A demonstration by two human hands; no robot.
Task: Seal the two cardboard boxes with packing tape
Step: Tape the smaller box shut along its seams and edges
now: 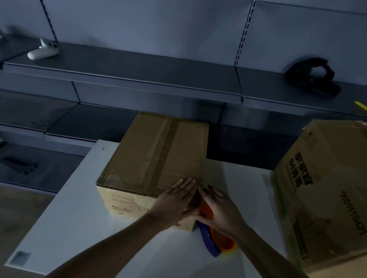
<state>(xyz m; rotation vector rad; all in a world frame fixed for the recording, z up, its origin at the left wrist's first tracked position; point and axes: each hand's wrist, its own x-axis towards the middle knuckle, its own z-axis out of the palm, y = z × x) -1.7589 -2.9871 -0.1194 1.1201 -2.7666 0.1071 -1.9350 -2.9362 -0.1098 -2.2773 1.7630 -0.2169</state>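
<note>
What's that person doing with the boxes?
Someone is taping up the smaller cardboard box on the white table. The left hand presses flat on the box's near corner. The right hand lies over an orange and blue tape dispenser at that same corner. A strip of tape already runs along the top. The bigger box stands to the right, and nobody is touching it.

The brown cardboard box (153,154) at the white table's (79,218) far edge carries a darker brown tape strip (165,150). The tan box (330,199) at the right edge bears black print and green stripes. The tape dispenser (210,238) is orange and blue.
</note>
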